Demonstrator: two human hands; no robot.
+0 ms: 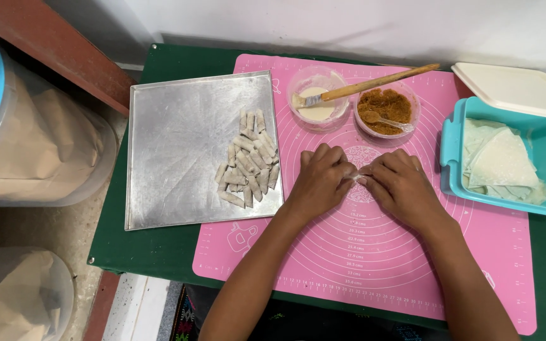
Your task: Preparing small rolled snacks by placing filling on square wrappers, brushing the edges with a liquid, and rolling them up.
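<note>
Turquoise rectangular box (453,158) at right, white lid (516,88) behind.

Taking the mat (374,252) as your landmark, your left hand (321,179) and right hand (401,185) meet on its middle, two bowls (317,95) sit on its far edge, the tray (178,139) of rolls (248,161) overlaps its left side, and the wrapper box (506,158) stands at its right.

Mat (374,265) bare near hands; bowls (349,101) block beyond.
</note>
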